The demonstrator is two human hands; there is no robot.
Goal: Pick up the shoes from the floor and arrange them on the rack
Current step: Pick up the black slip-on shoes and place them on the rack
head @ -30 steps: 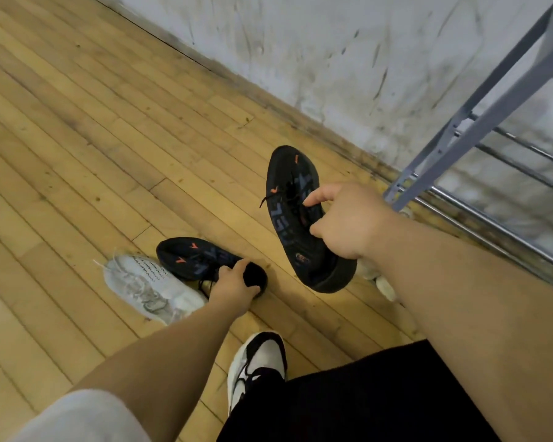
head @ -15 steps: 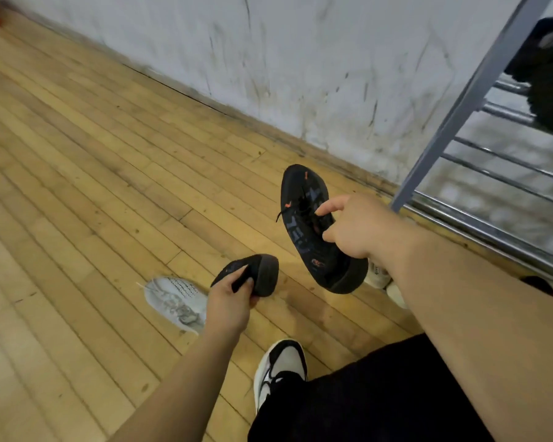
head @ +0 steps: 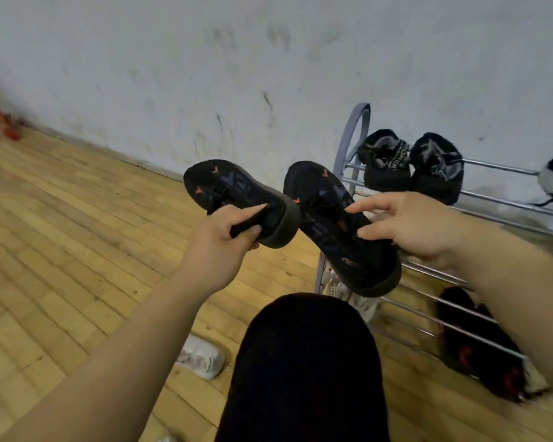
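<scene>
Knee point(head: 304, 346) in black cloth is seen nearest, left of the rack point(head: 353, 135); a white shoe point(head: 201, 358) lies on the floor point(head: 77, 250) further left of the rack. Two shoes are held in the air at the rack's left end, long axes slanting from heels near the person to toes toward the wall point(head: 205, 74); the first black shoe point(head: 237, 189) is gripped at the heel by the curled fingers of the left hand point(head: 219, 240); the second black shoe point(head: 332, 224) is grasped by the right hand point(head: 415, 228), thumb and forefinger stretched over it. Black slippers point(head: 409, 164) are set on the rack's top tier.

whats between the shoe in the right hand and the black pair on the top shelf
Only the rack's grey end post, as the head view shows.
</scene>
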